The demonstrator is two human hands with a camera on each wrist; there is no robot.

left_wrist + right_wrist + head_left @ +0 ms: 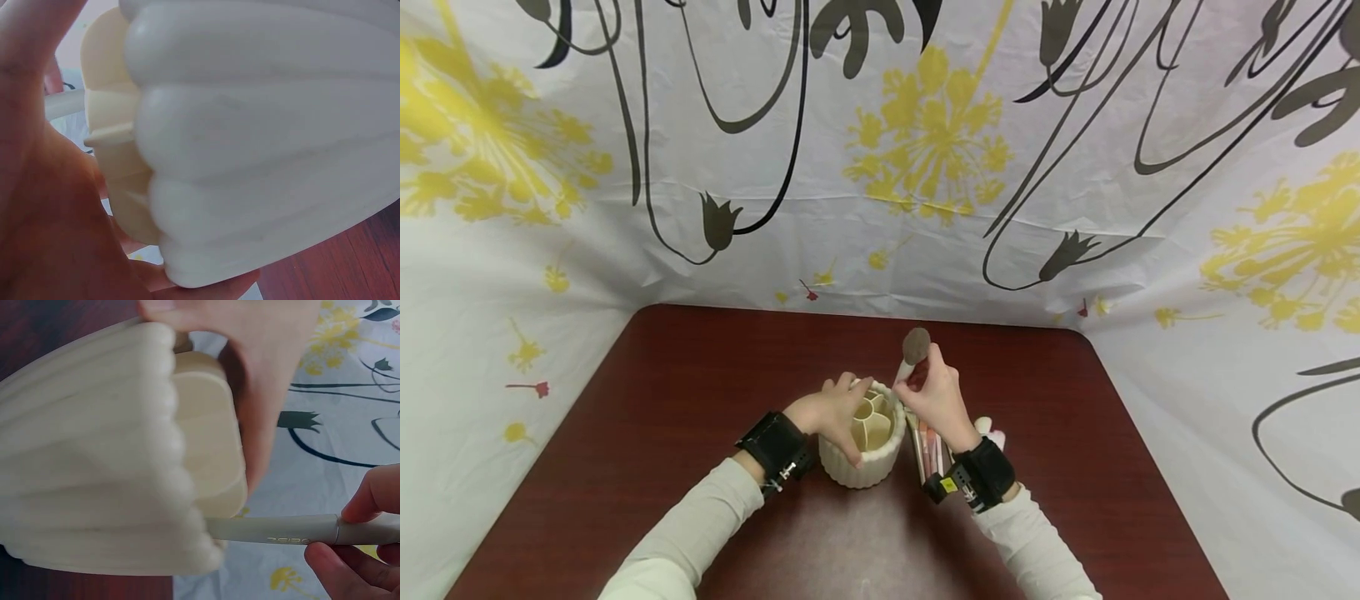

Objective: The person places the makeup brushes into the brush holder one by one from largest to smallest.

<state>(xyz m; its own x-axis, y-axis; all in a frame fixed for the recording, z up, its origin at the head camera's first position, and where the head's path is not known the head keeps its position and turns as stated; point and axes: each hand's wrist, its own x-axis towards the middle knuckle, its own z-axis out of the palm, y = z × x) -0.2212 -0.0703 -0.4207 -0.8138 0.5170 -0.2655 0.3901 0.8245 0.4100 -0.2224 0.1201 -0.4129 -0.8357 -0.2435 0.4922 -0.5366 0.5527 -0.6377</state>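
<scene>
Ribbed cup [859, 472] stood on red-brown table [715, 367], clasped about rim by left hand [832, 412]; brush [913, 352] pinched by right hand [942, 402], handle end hidden behind rim; more brushes [928, 450] laid just right of cup, partly blocked by right wrist strap [988, 472]; patterned cloth [880, 242] hung beyond.

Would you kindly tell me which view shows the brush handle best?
The right wrist view: it shows the handle close up, lettering included. The head view shows only a short piece below the bristles; the left wrist view, just a pale piece, probably the handle.
</scene>
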